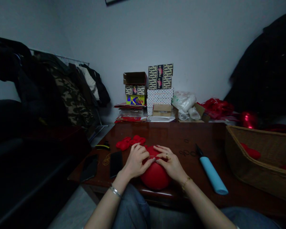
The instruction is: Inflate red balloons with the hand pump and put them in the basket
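Note:
A round, inflated red balloon (156,178) rests near the front edge of the table, below and between my hands. My left hand (138,157) is bent over its upper left side, thumb and fingers pinching at the balloon. From the right, my right hand (170,162) pinches at the same spot, its thumb close to my left thumb. A thin pale strand shows between the fingertips; what it is I cannot make out. More red balloon shows behind the fingers, partly hidden. Just beyond my left hand lies a cluster of small red balloons (131,142).
A blue hand pump (213,175) lies right of my hands, near dark rubber bands (187,153). A wicker basket (259,165) with red balloons stands at right. Two dark phones (116,163), yellow bands (106,159) and a yellow-black tool (103,146) lie left. Stacked boxes (160,98) stand behind.

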Demonstrator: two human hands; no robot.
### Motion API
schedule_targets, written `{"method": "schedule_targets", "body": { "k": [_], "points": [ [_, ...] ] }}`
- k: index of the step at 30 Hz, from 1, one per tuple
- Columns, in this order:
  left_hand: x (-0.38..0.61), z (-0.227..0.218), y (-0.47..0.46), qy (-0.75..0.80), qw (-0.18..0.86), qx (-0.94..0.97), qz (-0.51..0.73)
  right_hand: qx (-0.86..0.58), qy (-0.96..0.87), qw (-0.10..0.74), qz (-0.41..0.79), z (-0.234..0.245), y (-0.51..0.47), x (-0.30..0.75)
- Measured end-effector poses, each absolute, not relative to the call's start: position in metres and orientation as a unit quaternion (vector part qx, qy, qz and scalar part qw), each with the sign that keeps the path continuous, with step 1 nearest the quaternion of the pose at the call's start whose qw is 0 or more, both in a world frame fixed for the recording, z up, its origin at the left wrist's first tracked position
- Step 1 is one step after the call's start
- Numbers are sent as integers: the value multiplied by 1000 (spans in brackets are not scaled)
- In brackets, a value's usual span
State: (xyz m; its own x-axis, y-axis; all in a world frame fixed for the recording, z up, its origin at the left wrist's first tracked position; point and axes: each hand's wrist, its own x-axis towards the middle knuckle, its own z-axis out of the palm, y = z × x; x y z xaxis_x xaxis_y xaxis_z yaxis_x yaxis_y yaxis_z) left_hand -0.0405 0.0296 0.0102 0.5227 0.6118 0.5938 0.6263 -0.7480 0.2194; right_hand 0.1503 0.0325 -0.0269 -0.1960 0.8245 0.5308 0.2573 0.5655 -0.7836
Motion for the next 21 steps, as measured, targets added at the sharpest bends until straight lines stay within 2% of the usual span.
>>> {"method": "schedule_targets", "body": {
  "k": [6,9,14,21],
  "points": [
    [-47,0,32,-311,-245,-819,-416,-383,-674,568,278,-31,32,143],
    [-48,-6,36,-310,-321,-781,-438,-380,-653,599,265,-37,31,138],
    [-36,-18,40,-379,-372,-693,-488,-381,-636,626,240,-46,29,129],
    [-28,-24,41,-411,-389,-635,-526,-415,-642,608,216,-41,25,128]
  ]
}}
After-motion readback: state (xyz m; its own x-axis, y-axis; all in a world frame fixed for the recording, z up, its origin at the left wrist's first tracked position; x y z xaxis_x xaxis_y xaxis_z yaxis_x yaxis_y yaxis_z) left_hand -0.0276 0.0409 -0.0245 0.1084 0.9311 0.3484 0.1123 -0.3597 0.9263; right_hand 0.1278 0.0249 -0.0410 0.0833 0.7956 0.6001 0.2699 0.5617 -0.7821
